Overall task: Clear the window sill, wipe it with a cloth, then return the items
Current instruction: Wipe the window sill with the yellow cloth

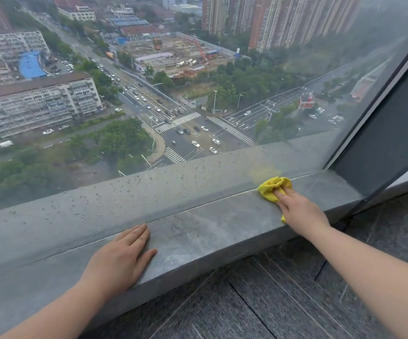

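Right hand point(300, 211) presses flat fingers on the crumpled yellow cloth point(274, 188) at the grey stone window sill point(198, 226)'s glass edge, left hand point(122, 258) resting flat mid-sill; overlapping, evenly pressed strokes advised.

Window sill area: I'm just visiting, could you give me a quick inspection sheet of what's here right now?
Surface: grey stone window sill, mottled, no items on the visible part.
Job's things: yellow cloth, bunched, on the sill close to the glass.
Clutter: nothing seen.
Hands: right hand presses the cloth with straight fingers; left hand rests flat on the sill.
Cables: nothing seen.
Surroundings: window glass looking down on a city junction; wet outer ledge beyond it; dark frame at right; dark floor below.
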Action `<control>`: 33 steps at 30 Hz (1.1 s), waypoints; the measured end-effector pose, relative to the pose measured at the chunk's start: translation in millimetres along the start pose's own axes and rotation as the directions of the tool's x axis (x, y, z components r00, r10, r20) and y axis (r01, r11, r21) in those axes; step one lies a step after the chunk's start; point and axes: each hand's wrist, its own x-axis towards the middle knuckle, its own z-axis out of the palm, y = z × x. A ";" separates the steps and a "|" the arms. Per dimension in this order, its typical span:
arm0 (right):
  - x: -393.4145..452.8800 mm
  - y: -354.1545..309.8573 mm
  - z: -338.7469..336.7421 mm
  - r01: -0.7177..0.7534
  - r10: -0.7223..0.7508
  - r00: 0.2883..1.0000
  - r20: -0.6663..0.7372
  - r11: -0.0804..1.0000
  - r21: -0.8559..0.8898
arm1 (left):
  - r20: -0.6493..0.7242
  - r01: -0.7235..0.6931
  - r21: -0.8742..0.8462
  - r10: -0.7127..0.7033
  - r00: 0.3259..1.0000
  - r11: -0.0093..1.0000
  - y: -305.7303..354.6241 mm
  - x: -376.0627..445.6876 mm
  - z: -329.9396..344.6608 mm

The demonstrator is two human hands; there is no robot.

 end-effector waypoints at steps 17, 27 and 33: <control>-21.3 -75.3 23.4 0.290 -0.282 0.957 -0.066 0.937 0.197 | -0.020 -0.048 0.083 0.050 0.999 0.995 1.3 8.5 -4.5; -12.3 -35.1 14.3 0.210 -0.211 0.977 -0.014 0.965 0.159 | -0.064 -0.068 0.086 0.074 0.995 0.994 1.8 8.7 -4.9; 16.7 27.6 -2.9 -0.147 0.163 0.980 -0.111 0.979 0.143 | -0.076 -0.082 0.102 0.090 0.993 0.991 1.0 8.4 -3.4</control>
